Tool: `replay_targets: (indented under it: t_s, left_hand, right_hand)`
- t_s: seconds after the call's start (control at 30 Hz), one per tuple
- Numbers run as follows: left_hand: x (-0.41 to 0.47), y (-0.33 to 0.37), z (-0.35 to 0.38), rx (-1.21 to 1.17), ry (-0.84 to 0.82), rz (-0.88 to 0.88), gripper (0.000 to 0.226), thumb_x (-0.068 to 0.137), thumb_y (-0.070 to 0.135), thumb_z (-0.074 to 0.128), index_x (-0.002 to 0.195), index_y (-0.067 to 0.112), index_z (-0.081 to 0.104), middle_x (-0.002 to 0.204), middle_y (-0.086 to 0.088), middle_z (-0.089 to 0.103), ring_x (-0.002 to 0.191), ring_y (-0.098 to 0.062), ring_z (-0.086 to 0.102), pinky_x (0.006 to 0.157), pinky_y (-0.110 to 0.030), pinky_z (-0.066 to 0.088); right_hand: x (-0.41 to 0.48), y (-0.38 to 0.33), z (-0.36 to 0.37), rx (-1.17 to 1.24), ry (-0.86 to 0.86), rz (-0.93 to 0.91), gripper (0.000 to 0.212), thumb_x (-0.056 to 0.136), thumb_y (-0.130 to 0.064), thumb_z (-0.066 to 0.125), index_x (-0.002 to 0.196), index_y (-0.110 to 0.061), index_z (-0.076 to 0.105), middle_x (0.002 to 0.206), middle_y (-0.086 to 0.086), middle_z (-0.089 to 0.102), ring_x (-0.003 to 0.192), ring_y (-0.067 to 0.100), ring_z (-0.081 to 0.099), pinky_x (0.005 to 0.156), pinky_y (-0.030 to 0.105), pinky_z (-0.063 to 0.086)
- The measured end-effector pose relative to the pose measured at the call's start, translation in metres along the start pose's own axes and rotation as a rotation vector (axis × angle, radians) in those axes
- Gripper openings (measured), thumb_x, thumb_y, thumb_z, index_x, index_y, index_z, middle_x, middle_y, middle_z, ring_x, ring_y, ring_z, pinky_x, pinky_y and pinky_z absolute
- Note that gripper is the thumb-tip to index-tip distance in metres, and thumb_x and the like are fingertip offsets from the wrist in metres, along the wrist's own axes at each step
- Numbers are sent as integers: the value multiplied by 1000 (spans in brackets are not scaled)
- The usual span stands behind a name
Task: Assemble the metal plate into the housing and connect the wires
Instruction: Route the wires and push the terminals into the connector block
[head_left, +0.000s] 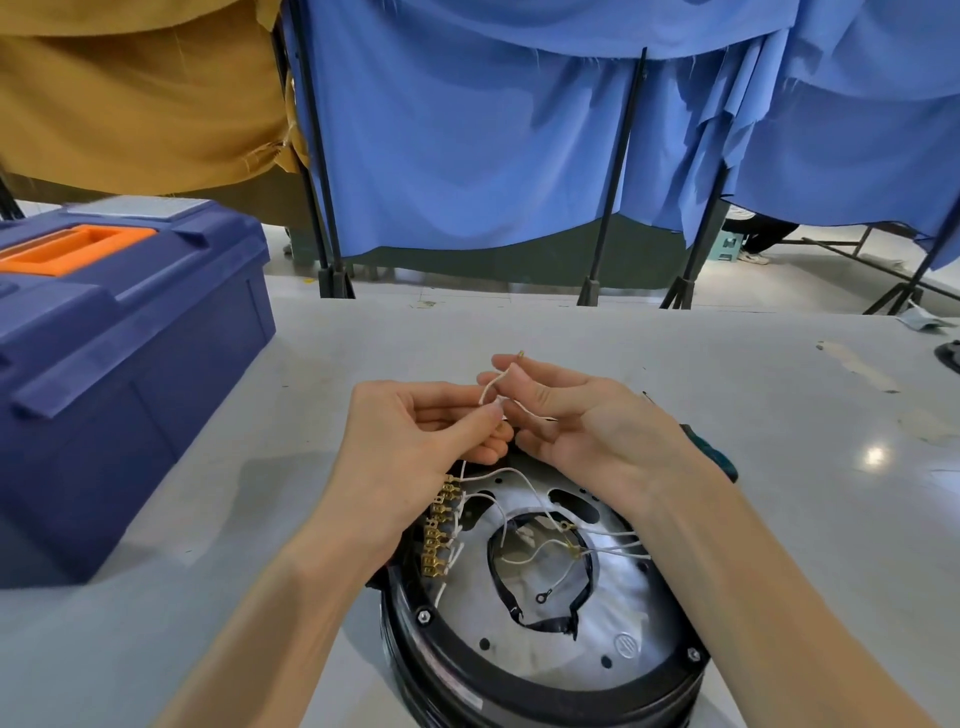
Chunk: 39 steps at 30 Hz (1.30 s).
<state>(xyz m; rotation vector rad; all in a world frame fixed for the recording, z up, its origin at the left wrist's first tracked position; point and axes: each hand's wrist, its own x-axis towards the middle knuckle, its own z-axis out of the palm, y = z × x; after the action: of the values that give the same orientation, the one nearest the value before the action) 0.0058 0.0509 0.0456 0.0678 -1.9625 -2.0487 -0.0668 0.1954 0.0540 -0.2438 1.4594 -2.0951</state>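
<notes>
At centre frame, the left hand (415, 431) and right hand (587, 421) both pinch one white wire (488, 389) between thumb and fingertips. Below them, at lower centre, the metal plate (639, 613) sits inside the round black housing (519, 691).

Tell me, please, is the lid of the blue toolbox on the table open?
No, the blue toolbox is closed: its lid is down and the orange handle lies flat in its recess on top.
</notes>
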Motion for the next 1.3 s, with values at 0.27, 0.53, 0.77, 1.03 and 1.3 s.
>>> replay_targets:
  t_s: [0.27,0.53,0.77,1.03,1.3]
  left_hand:
    - [-4,-1,4,143,-96,39,13,81,1,74,79,14,77,67,-10,73,60,-20,71,58,-19,56]
    - [-2,12,-17,231,-153,-33,29,54,30,81,78,14,77,69,-10,74,64,-22,73,59,-18,56]
    - [0,24,-32,318,-97,95,11,66,15,80,77,14,77,70,-7,74,64,-20,72,63,-17,56]
    - [0,26,-30,359,-142,-39,5,77,10,77,77,5,76,64,-10,72,55,-12,66,56,-12,50]
    - [2,22,-35,381,-170,-128,9,77,11,77,70,7,77,62,-11,70,51,-10,62,52,-14,49]
  right_hand:
    - [-1,5,1,-39,76,-90,16,64,-21,74,77,-12,79,82,6,74,78,17,70,71,34,55]
    - [-11,-4,4,-399,-45,-345,10,73,-7,75,81,-2,74,68,13,69,68,22,67,70,28,57]
    - [-17,-7,9,-617,-125,-376,11,86,7,66,80,-1,71,59,7,65,52,21,66,54,27,56]
    - [-19,-6,10,-781,-59,-427,14,74,-6,82,85,-4,73,67,11,70,52,23,68,48,26,53]
    - [-18,3,17,-1123,17,-624,4,76,-9,81,79,-11,79,71,1,74,68,8,68,71,24,54]
